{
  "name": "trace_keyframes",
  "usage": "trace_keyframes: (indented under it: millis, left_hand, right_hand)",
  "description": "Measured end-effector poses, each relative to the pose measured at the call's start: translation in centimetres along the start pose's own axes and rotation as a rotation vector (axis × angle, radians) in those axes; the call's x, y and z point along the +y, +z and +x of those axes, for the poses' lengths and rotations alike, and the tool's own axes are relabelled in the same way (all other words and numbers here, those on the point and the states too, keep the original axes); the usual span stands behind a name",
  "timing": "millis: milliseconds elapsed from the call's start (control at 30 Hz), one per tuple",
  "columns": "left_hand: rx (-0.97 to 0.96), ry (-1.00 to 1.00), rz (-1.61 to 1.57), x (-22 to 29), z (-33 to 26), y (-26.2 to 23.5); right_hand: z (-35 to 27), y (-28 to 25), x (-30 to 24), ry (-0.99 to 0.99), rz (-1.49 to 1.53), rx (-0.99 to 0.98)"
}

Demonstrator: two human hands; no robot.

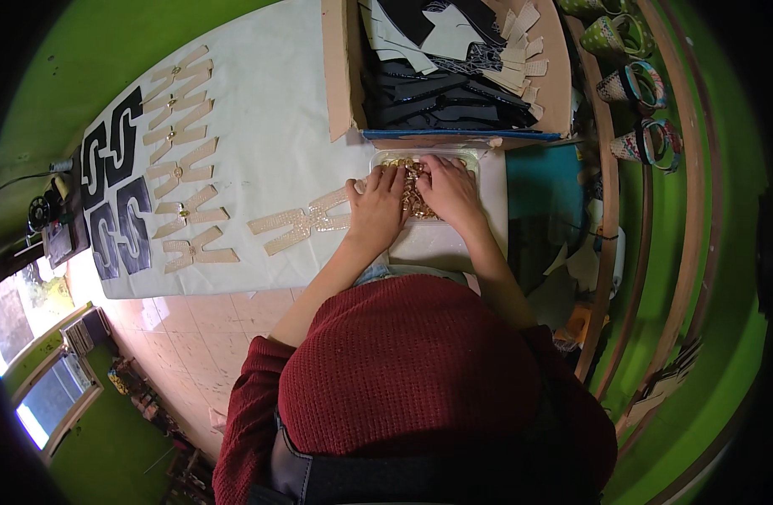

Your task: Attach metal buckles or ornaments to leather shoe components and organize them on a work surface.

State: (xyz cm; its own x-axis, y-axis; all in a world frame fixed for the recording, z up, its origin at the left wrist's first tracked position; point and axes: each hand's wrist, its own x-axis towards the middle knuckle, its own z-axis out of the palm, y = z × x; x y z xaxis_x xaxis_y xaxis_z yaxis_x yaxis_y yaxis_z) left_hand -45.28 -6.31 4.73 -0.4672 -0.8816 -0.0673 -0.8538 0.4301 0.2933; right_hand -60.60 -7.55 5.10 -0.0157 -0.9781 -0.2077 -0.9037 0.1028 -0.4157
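A pale shallow tray (pixel 466 156) in front of me holds a heap of small shiny gold metal pieces (pixel 415 195). My left hand (pixel 378 206) lies palm down over the tray's left side, fingers spread, its outer finger by a beige textured strap piece (pixel 312 220). Over the right part of the heap, my right hand (pixel 448 192) has its fingers apart and touching the gold pieces. Neither hand visibly grips anything, though some fingertips are partly hidden. The beige piece is cut in an H-like shape and lies flat on the white cloth.
On the white-covered table (pixel 269 109), a column of beige strap pieces (pixel 183 212) with gold fittings lies left, beside black cut-out pieces (pixel 121 227). A cardboard box (pixel 346 76) of black, white and beige cut parts stands beyond the tray. Wooden rack rails (pixel 607 194) with patterned sandals (pixel 643 145) line the right.
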Motion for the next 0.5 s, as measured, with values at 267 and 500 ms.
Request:
trace_keyframes:
  millis: [267,500]
  left_hand:
    - [-0.095,-0.038,0.007,0.2,0.1,-0.5]
    - [-0.042,-0.041,-0.089,0.0,-0.2,-0.6]
  right_hand:
    - [1.0,-1.3,0.4,-0.015,0.083,-0.202]
    - [0.3,-0.1,1.9,-0.090,0.385,-0.064]
